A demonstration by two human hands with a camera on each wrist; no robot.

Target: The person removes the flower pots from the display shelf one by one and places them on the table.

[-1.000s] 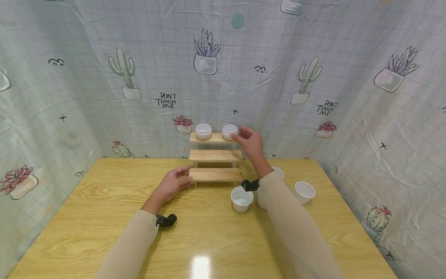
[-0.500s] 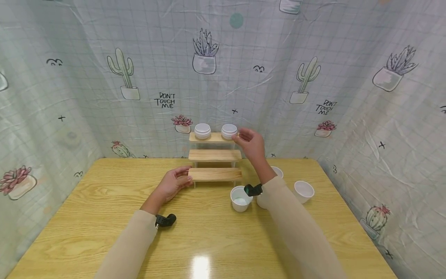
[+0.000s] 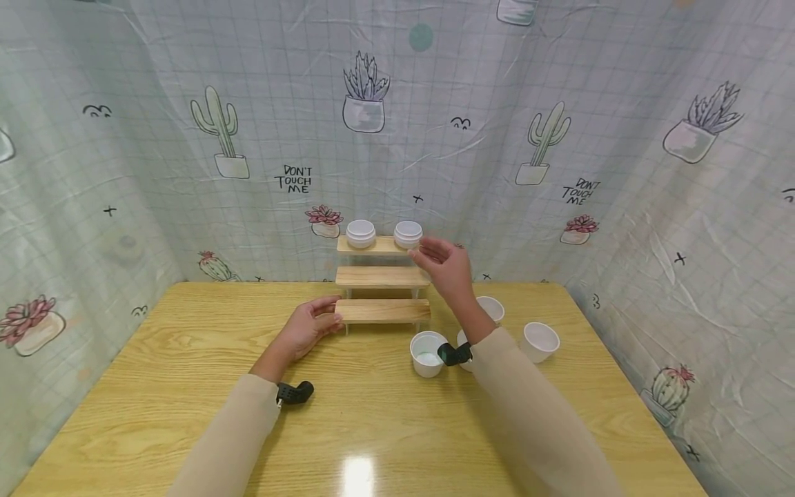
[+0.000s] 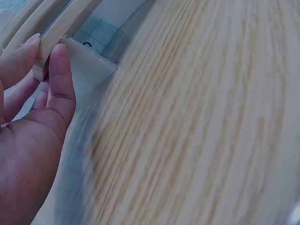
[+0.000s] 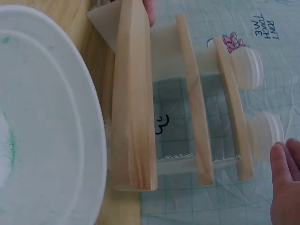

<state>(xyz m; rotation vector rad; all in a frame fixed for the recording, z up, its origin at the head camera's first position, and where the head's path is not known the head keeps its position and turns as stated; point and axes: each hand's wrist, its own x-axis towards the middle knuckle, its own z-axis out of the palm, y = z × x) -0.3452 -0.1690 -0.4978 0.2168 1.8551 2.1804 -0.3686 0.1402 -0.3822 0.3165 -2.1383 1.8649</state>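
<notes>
A three-step wooden display stand [image 3: 381,312] with clear side supports stands at the back of the table. My left hand [image 3: 307,328] grips the left end of its lowest step, thumb on one face and fingers on the other in the left wrist view. Two white cups sit on the top step: a left cup [image 3: 361,235] and a right cup [image 3: 407,235]. Beside the right cup is my right hand [image 3: 450,270], its fingers loosely extended and holding nothing. In the right wrist view its fingertips [image 5: 278,152] lie right at that cup's rim.
Right of the stand, a white tub [image 3: 428,359] with a pale green bottom stands on the wooden table [image 3: 373,421]. Another white cup [image 3: 491,308] is partly behind my right forearm, and a tilted white cup [image 3: 540,341] lies farther right. A patterned curtain [image 3: 397,159] hangs behind.
My right hand has come away from the right cup on the top step and lowered slightly. My left hand stays on the lowest step.
</notes>
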